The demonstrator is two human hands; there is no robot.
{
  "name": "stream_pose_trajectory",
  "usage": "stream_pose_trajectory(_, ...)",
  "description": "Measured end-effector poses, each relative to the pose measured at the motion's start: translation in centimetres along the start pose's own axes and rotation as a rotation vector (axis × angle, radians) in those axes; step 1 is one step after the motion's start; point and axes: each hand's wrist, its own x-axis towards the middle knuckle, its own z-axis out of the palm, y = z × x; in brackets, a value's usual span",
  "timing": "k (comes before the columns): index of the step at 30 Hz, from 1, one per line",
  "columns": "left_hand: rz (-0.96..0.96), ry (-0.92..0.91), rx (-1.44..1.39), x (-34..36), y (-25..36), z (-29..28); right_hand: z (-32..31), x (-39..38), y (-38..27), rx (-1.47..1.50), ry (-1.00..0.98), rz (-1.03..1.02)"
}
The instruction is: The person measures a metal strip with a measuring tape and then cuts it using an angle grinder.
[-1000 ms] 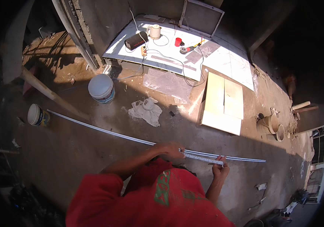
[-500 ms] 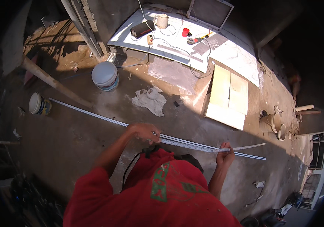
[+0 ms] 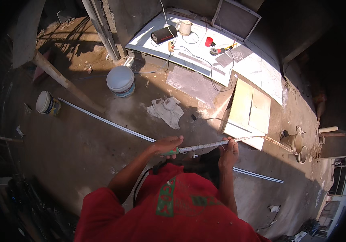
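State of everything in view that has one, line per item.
Tape measure: blade drawn out
Left hand: holding the tape's case
Right hand: closed on the blade
Long striped strip: lying on the floor
Cloth: crumpled
Large bucket: upright
Kettle: upright
Black cylinder: on its side
Angle grinder: set down, unheld

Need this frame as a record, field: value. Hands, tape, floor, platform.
Left hand: holding green tape measure case
Right hand: gripping the blade
Tape: pulled out between the hands, blade running on past the right one
Floor: long white strips, white cloth, larger bucket, smaller bucket, cardboard box
Platform: kettle, black cylinder, angle grinder, red object
Cylinder type: unclear
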Motion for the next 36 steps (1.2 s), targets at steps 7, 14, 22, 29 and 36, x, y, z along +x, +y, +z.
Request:
stream_pose_trajectory(7,0.017,0.165,-0.171,2.9,4.1,1.6,6.0,0.1,1.8,0.092,-0.338,0.339)
stream_pose_trajectory(14,-0.029,0.601,-0.011,10.8,6.5,-0.3,7.6,7.4,4.9,0.103,-0.566,0.703)
stream_pose_trajectory(22,-0.431,0.968,0.496,13.9,13.0,-6.6,-0.2,21.5,7.6,-0.566,-1.372,0.589)
stream_pose_trajectory(29,-0.399,1.188,0.335,14.5,9.4,-11.2,-1.3,30.8,2.4,-0.618,-1.288,0.241)
stream_pose_trajectory(36,-0.392,1.131,-0.463,14.0,12.2,-10.4,0.0,34.3,1.9,-0.582,-0.735,0.87)
